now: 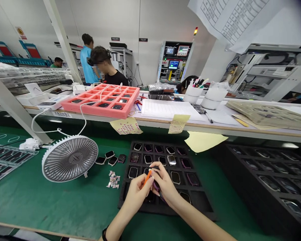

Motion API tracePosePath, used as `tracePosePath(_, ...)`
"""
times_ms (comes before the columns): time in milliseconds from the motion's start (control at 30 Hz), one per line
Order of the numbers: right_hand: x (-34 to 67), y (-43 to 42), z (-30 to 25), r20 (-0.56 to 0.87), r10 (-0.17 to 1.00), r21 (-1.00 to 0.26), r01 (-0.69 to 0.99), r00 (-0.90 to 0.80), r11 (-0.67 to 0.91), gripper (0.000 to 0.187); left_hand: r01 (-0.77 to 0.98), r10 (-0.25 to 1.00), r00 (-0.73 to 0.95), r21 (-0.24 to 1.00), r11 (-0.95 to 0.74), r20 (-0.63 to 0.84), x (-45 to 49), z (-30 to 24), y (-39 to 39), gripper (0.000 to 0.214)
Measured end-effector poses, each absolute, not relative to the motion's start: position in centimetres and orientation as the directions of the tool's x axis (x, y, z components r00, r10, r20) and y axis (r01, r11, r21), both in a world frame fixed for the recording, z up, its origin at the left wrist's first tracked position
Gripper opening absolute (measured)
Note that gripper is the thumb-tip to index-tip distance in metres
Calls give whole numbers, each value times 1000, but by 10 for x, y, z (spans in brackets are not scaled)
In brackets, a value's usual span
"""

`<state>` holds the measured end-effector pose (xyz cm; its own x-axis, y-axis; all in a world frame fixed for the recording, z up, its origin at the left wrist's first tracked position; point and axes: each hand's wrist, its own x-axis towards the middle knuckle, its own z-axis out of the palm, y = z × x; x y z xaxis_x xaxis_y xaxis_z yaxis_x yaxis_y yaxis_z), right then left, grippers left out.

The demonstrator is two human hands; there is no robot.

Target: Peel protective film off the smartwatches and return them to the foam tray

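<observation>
My left hand [136,194] pinches a thin orange tool [147,178] between thumb and fingers. My right hand [165,184] grips a purple-framed smartwatch case [156,186], which my fingers partly hide. The two hands meet over a black foam tray [125,197], and the tool's tip points at the case. Rows of compartments in this tray hold smartwatch cases with dark screens and purple, silver or black frames. My hands cover some of the compartments.
A white fan [69,158] stands left of the tray, beside several loose watch cases [110,159] and a pile of small labels [112,179]. Another black tray [266,180] lies at right. A shelf [190,125] behind holds a pink foam tray [100,100]. Co-workers stand beyond.
</observation>
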<state>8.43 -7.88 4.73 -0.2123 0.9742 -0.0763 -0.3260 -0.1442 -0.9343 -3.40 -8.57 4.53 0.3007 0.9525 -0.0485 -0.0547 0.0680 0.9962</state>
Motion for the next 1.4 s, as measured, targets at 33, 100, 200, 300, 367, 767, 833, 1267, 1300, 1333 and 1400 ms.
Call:
tracePosePath(33,88,-76,45,-70,977,-949,-290,-201,-127,33,-38,952,298,996,76,-61,-38,42,-85,51)
tracePosePath(100,100,-67,39,-69,988,-980,-178,-141,-93,32,6,960,266,996,90,-89,-52,35,-83,51)
tracePosePath(200,125,-51,26,-78,997,-988,138,-27,-74,28,197,989,134,979,42,-69,-85,23,-77,52)
tracePosePath(300,142,-45,17,-49,995,-820,572,-90,11,18,478,1000,2,879,14,-17,-117,12,-73,50)
tracePosePath(367,144,-49,15,-51,985,-671,736,-165,89,18,574,999,-26,818,31,-20,-131,9,-73,47)
tracePosePath(767,178,-71,3,146,986,-227,973,78,-44,31,801,986,-149,576,164,-74,-159,11,-87,32)
tracePosePath(833,180,-71,0,122,990,-228,973,65,-36,31,788,983,-152,587,186,-107,-157,16,-88,31)
tracePosePath(1267,161,-81,20,50,998,-968,246,39,39,29,341,938,343,937,-68,-57,-72,47,-96,34)
tracePosePath(1300,154,-84,27,3,1000,-997,72,8,2,30,272,907,415,961,-52,-68,-64,50,-97,34)
tracePosePath(1333,146,-87,33,-26,999,-995,-96,-23,-28,30,212,877,472,977,-18,-86,-57,53,-98,34)
tracePosePath(1400,132,-92,43,-51,995,-931,-358,-82,-77,26,122,834,536,990,74,-128,-45,56,-98,37)
